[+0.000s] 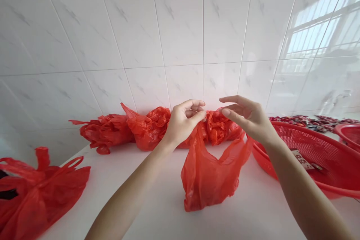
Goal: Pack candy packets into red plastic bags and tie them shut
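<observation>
A red plastic bag [212, 176] hangs in front of me, its lower edge close to the white counter. Thumb and fingers of my left hand [187, 120] are closed at the top of its left handle. My right hand [247, 118] is raised over the bag's right side, thumb and fingers apart with nothing between them. The bag's right handle reaches up below that hand's wrist, and I cannot tell if they touch. Whether anything is inside the bag does not show clearly.
Several filled, bunched red bags [149, 129] line the tiled wall. Another red bag [50, 191] lies front left. On the right, a red perforated basket [317, 146] holds a small patterned packet [302, 159]. Behind it are many small dark-red packets [309, 123] and a second red basket [348, 132].
</observation>
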The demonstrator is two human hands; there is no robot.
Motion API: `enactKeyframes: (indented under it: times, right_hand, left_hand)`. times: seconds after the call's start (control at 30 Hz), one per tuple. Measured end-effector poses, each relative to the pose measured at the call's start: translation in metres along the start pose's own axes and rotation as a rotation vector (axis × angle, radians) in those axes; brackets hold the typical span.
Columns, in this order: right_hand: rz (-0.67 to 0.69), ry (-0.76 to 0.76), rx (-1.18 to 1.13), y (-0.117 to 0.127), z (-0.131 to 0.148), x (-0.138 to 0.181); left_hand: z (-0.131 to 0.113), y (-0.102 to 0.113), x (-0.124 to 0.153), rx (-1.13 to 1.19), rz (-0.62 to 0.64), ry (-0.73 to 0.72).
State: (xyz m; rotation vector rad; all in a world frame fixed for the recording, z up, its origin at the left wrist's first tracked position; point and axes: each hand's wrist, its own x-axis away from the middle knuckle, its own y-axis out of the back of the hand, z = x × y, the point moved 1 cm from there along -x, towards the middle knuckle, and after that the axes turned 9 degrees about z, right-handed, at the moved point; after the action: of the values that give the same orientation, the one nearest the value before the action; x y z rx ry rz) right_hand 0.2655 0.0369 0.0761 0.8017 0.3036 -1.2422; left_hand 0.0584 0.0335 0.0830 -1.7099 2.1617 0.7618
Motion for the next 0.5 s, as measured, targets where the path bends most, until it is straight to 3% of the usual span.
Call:
enactKeyframes:
  times: [0.17,0.3,0.4,0.5]
  right_hand:
    - [0.017,-0.047,0.054,0.012,-0.039,0.012]
    - [0.042,-0.054,0.047,0.036,-0.051,0.029]
    - [0.163,-0.041,-0.005,0.052,-0.058,0.047]
    - [0.321,-0.12,-0.094,0.054,-0.073,0.068]
  left_hand:
    - [0.001,0.014,0.0,0.03,-0.073,-0.027]
    - [0.007,0.026,0.004,-0.01,-0.099,-0.023]
    - [0.012,0.032,0.006,-0.03,-0.112,0.003]
    - [0.015,0.032,0.008,-0.034,-0.135,0.03]
